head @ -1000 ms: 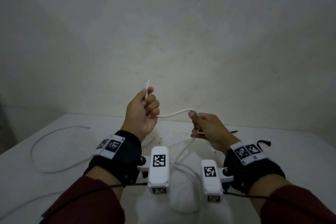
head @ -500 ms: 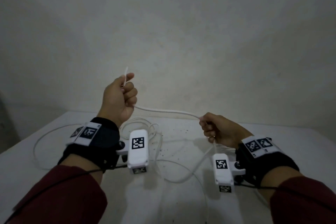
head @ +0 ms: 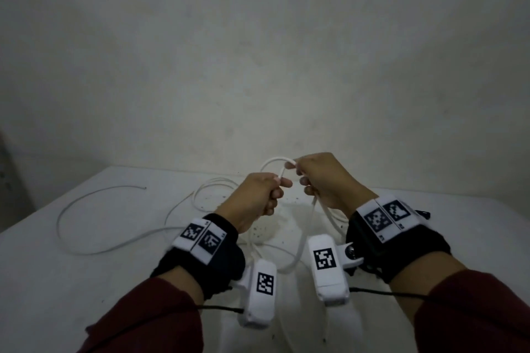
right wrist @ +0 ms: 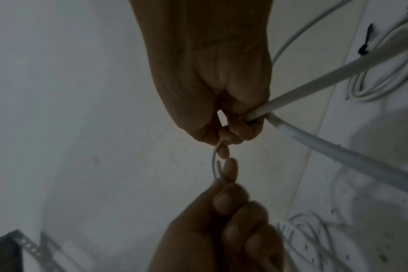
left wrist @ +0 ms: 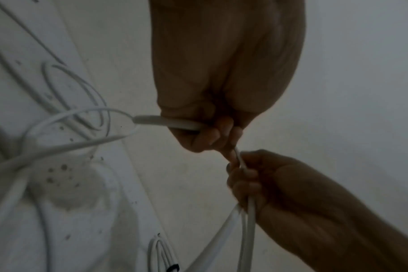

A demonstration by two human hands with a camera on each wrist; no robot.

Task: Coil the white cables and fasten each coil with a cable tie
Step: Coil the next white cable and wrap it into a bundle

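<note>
Head view is showing the left hand (head: 256, 195) and right hand (head: 324, 180) both gripping the white cable (head: 272, 162) above the tabletop (head: 86, 281), a loop arching at twelve o'clock; passing it across without twisting should be keeping turns even.

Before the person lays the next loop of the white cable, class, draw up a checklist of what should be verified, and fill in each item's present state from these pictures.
1. Left hand grips the white cable: ok.
2. Right hand grips the same cable: ok.
3. A first loop is formed between the hands: ok, a small arch stands above the fingers.
4. The cable's slack hangs free below the right hand: ok, it drops toward the table; tangles further along cannot tell.
5. A cable tie is ready: cannot tell; something dark lies by a coiled cable in the right wrist view.
6. The other loose cable lies apart: ok.
</note>
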